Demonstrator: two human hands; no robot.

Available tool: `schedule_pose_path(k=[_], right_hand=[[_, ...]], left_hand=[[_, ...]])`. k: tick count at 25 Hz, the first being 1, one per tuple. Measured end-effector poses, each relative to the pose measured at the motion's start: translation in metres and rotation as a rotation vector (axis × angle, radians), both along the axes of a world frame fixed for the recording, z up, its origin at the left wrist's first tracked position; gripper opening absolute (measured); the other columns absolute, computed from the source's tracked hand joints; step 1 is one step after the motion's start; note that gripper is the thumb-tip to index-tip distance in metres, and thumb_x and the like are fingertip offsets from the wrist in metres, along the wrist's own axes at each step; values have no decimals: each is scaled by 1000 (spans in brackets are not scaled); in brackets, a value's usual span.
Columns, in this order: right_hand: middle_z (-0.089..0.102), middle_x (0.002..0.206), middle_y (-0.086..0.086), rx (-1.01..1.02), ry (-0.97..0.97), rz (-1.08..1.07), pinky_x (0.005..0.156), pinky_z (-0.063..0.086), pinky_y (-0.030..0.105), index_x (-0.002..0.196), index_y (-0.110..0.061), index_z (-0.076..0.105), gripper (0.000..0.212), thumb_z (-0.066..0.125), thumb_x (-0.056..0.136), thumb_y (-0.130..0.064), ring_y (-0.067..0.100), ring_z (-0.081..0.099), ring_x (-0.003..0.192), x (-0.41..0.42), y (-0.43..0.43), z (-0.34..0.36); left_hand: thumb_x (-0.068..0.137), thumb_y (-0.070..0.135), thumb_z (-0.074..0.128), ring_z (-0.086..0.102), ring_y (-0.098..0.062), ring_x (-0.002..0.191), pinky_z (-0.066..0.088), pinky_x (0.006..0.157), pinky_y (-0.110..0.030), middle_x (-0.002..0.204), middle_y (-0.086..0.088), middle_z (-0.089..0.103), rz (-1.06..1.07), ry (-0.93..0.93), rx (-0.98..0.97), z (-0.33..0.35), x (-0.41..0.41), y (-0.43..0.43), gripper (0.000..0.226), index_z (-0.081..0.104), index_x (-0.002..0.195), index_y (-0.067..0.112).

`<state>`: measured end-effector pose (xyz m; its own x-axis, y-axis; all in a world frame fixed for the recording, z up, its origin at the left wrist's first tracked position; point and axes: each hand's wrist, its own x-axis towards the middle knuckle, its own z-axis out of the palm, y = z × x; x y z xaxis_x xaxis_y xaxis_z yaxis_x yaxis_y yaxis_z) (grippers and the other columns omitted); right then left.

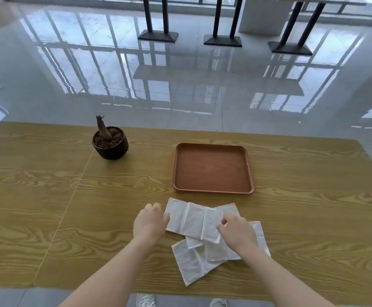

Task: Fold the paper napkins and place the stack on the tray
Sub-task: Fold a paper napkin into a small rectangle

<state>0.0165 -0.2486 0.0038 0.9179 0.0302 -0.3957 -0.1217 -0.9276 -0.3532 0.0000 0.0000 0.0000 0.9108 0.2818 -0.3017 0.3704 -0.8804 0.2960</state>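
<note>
Several white paper napkins lie overlapped on the wooden table near its front edge. The top napkin (191,219) is spread flat, creased into panels. My left hand (150,221) pinches its left edge. My right hand (236,231) rests on its right part, fingers curled on the paper. Another napkin (190,262) sticks out below, skewed toward me. The brown tray (212,189) sits empty just beyond the napkins.
A dark round pot with soil and a bare stem (110,142) stands at the back left of the table (47,196). Beyond the table is glossy tiled floor with black table bases (222,39). My shoes show below the front edge.
</note>
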Motion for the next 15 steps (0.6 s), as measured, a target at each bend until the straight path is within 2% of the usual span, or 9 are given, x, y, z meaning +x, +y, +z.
schedule_pose_path(k=[3,6,8,10,13,15], right_hand=[[62,75,-6,52,44,-142,58,46,33,75,-22,53,20,59,83,-40,14,58,71,-7,3,-8],[62,73,-7,151,118,-282,53,38,28,75,-24,51,22,66,77,-40,12,58,67,-14,10,-15],[65,77,-6,216,144,-377,57,45,30,79,-24,52,23,72,75,-37,13,61,69,-15,11,-17],[68,83,-4,287,165,-477,68,55,38,84,-26,54,25,77,75,-31,17,66,75,-16,12,-21],[71,94,1,378,190,-540,82,59,47,96,-25,59,30,80,76,-25,25,69,88,-17,11,-27],[72,99,6,458,197,-586,77,60,43,108,-20,62,36,81,77,-20,26,69,89,-17,11,-27]], left_hand=[[93,48,56,59,-23,92,50,73,-33,111,-7,60,139,79,-74,-8,-1,-2,42,58,112,10],[88,50,64,57,-22,93,44,71,-30,111,-7,58,191,100,-110,-13,-4,-12,45,54,111,12],[86,48,70,55,-20,86,43,68,-29,102,-5,59,209,83,-114,-16,-4,-19,42,49,102,15],[85,43,72,56,-20,82,42,64,-30,92,-2,59,256,78,-150,-19,-4,-26,39,45,94,17],[86,27,71,56,-18,81,42,64,-30,92,0,61,398,90,-243,-22,2,-29,27,49,96,16],[83,20,67,57,-16,76,43,60,-30,87,2,62,496,95,-327,-24,5,-27,16,56,93,16]])
